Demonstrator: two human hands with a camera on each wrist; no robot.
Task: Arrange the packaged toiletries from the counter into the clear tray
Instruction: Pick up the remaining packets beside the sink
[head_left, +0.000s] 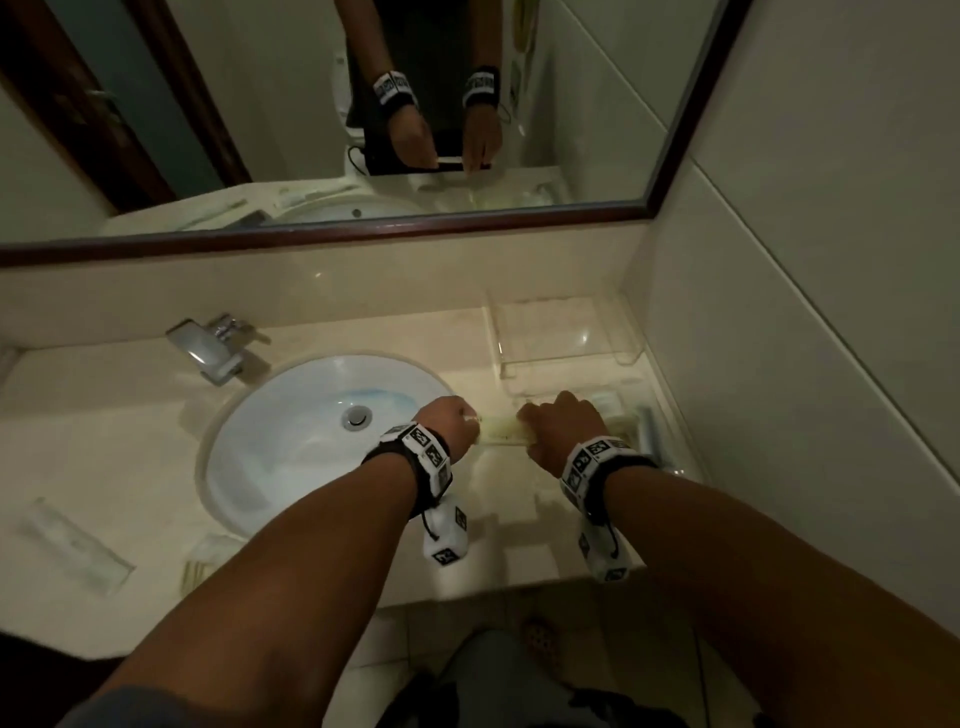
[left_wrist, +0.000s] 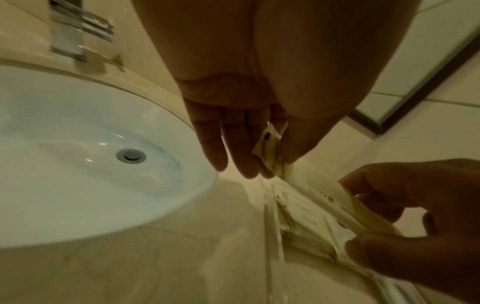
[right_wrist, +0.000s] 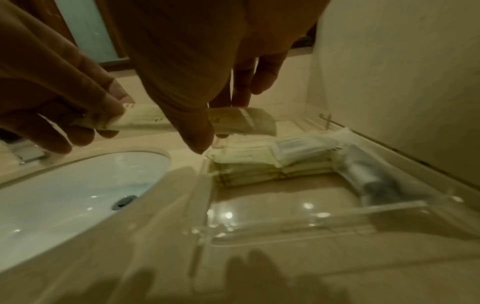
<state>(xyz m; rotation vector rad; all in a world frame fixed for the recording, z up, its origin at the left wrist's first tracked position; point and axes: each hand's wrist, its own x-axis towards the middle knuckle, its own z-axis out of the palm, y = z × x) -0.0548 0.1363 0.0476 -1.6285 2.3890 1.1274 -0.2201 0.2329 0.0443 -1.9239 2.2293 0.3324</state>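
Holding one long packet (head_left: 501, 430) by its ends: left hand (head_left: 447, 423) and right hand (head_left: 563, 428) pinch it above clear tray (head_left: 566, 358) near wall; sink (head_left: 291, 441) left.

Both forearms reached toward 12 o'clock, side by side. The left hand (head_left: 448, 420) and right hand (head_left: 563, 427) each pinched one end of a packet (head_left: 503, 431).

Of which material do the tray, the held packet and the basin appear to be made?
Tray: clear hard plastic, probably acrylic; the counter shows through it and its edges glint.
Packet, gripped by left hand and right hand: pale wrapper, paper or plastic film; unclear which.
Basin: glossy white glazed ceramic, by its highlights.
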